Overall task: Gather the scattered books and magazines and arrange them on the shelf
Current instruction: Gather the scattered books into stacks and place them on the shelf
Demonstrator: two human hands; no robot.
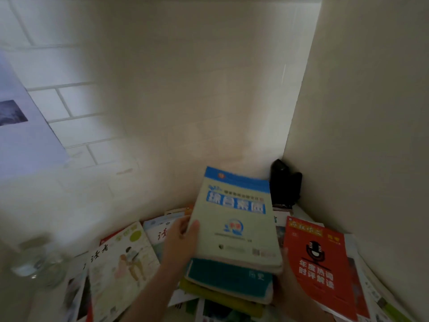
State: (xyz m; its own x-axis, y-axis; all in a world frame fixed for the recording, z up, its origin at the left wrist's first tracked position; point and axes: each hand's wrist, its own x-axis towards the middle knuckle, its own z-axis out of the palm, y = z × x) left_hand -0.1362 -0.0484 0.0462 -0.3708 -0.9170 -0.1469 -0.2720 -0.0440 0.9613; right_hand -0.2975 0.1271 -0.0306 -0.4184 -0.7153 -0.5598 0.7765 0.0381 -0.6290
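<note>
A pale green book with a blue header [236,224] tops a small stack, above a teal book [229,278] and a yellow-green one [209,296]. My left hand [183,240] grips the top book's left edge, thumb on the cover. My right hand [286,273] holds the stack's right side, its fingers hidden under the books. More magazines lie spread on the surface below: a red one with a microphone [318,266] on the right and an illustrated one [120,263] on the left.
White walls meet in a corner behind the books, where a black object [285,182] stands. A clear glass jar [37,259] sits at the left. A pale poster [23,140] hangs on the tiled left wall.
</note>
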